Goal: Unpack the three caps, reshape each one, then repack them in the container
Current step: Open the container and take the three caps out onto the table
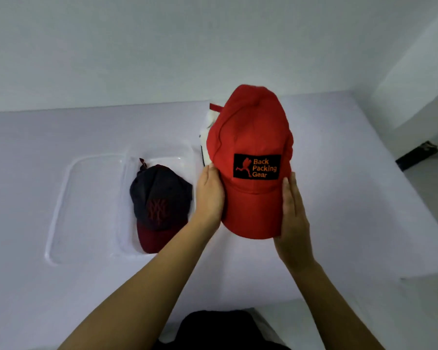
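- The red cap (250, 137) is hanging in the air between the left hand (209, 195) and the right hand (292, 210), whose flat fingers are pressing its sides by the brim. Its crown is showing full and rounded, with a black "Back Packing Gear" patch facing the camera.
- The navy cap (159, 198), with a maroon brim, is lying crown-up inside the clear container (125, 210).
- The white cap (209, 140) is sitting behind the red one, mostly hidden.
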Action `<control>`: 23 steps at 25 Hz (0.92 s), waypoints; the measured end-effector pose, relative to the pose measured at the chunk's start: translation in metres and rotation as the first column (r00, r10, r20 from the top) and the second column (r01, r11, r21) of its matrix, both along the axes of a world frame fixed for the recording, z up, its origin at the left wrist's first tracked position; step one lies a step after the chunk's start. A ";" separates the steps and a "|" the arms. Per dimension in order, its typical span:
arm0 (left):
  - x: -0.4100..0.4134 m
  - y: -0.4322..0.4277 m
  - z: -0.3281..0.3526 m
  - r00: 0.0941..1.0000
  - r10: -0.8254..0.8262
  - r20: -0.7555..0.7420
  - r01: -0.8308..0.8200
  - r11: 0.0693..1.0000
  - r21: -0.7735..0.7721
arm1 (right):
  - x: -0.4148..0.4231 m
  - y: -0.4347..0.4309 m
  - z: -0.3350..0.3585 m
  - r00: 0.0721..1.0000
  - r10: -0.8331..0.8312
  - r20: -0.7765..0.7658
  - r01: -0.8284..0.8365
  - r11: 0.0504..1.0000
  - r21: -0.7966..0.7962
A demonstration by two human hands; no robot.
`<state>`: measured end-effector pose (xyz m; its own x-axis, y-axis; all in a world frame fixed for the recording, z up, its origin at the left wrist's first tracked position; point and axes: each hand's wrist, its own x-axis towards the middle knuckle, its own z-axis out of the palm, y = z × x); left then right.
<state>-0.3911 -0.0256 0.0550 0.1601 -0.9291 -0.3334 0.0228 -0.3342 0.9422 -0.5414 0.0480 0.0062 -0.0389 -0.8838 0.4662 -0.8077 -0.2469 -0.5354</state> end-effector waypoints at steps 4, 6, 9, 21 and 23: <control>-0.066 0.028 -0.058 0.973 -0.213 0.087 0.195 0.964 0.179 | -0.072 0.032 -0.042 0.997 -0.064 -0.040 0.072 0.968 0.241; -0.087 0.043 -0.088 0.941 -0.316 0.124 0.289 0.937 0.196 | -0.098 0.044 -0.063 0.998 -0.042 -0.041 0.055 0.921 0.387; -0.106 0.053 -0.122 0.879 -0.393 0.269 0.352 0.917 0.189 | -0.124 0.053 -0.089 0.993 0.112 -0.034 -0.074 0.825 0.560; -0.197 0.013 -0.133 0.668 -0.683 0.296 0.630 0.731 0.263 | -0.204 0.004 -0.104 0.986 0.096 -0.139 0.023 0.741 0.672; -0.203 0.011 -0.129 0.660 -0.695 0.286 0.642 0.719 0.266 | -0.214 0.001 -0.097 0.982 0.118 -0.149 0.022 0.710 0.704</control>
<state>-0.5945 -0.0142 -0.0738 -0.3610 -0.7820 -0.5081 -0.5672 -0.2483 0.7852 -0.7554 0.0489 -0.0907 0.0303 -0.9557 -0.2928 -0.8995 0.1016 -0.4249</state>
